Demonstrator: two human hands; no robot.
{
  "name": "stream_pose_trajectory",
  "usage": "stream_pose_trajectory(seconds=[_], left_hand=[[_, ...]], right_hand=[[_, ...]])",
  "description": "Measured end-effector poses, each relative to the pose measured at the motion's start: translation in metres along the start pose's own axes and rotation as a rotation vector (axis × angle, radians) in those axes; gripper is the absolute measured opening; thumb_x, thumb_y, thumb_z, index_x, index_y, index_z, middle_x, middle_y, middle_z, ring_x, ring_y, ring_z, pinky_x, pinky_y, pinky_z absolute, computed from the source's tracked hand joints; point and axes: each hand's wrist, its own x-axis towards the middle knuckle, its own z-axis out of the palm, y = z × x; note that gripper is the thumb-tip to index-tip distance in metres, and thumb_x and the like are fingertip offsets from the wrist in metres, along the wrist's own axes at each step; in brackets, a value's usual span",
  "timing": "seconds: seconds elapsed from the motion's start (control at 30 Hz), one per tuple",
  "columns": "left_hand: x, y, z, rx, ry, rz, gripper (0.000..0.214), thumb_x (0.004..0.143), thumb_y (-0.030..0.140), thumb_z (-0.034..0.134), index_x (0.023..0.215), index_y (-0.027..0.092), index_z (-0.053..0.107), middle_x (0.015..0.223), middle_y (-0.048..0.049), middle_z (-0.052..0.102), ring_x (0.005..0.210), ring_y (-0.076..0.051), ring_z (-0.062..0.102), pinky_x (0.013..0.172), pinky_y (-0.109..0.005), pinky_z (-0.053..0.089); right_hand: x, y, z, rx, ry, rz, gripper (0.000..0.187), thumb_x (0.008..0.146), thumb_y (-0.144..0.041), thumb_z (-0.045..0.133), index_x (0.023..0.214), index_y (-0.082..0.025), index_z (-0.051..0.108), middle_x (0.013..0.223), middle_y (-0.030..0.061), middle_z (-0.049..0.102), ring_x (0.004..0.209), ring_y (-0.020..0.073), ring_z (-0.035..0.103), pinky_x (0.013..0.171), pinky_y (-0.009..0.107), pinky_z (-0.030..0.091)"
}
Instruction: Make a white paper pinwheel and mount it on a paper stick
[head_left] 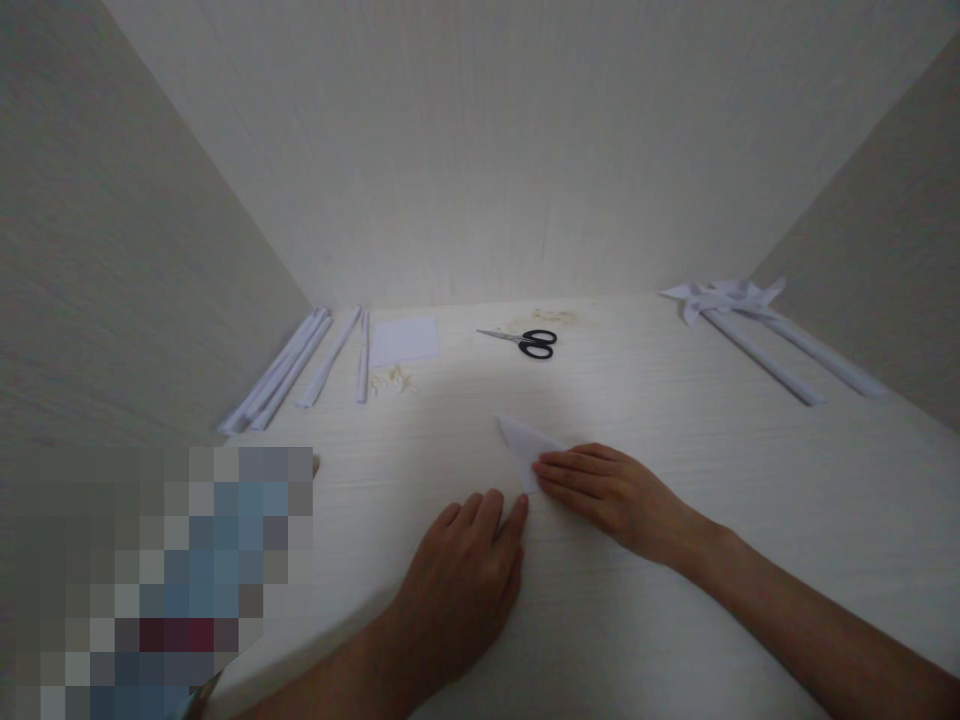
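A small folded piece of white paper (525, 442) lies on the white table (675, 450) near the front middle. My right hand (607, 490) rests flat on its near right part, fingers stretched out and pressing it down. My left hand (461, 575) lies flat on the table just left of the paper's near corner, fingers together and extended, its fingertips close to the paper's edge. Neither hand grips anything.
Black-handled scissors (529, 342) lie at the back middle, a flat white paper square (405, 340) and several rolled paper sticks (300, 365) at the back left. Paper pinwheels on long sticks (750, 320) lie at the back right. Walls enclose three sides. A blurred patch (157, 585) covers the lower left.
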Motion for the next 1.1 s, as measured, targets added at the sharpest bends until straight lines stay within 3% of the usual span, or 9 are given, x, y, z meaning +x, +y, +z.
stream_pose_trajectory(seconds=[0.83,1.1], left_hand=[[0.0005,0.0005,-0.0008,-0.003,-0.002,0.004,0.033,0.082,0.017,0.034,0.113,0.011,0.044,0.082,-0.0083,0.051,0.07,-0.017,0.047,0.062,-0.034,0.045],[-0.001,-0.0007,0.0032,-0.048,0.06,0.026,0.031,0.081,0.016,0.034,0.109,0.01,0.045,0.083,-0.0086,0.052,0.074,-0.017,0.048,0.066,-0.034,0.045]], right_hand=[[0.0005,0.0,-0.0009,0.001,-0.006,0.001,0.028,0.087,-0.015,0.035,0.094,-0.011,0.062,0.1,0.0044,0.065,0.094,0.0158,0.058,0.077,0.03,0.049],[-0.0017,0.0005,0.0018,0.022,-0.043,0.012,0.025,0.086,-0.015,0.039,0.098,-0.011,0.06,0.103,0.0052,0.063,0.097,0.0159,0.056,0.08,0.031,0.048]])
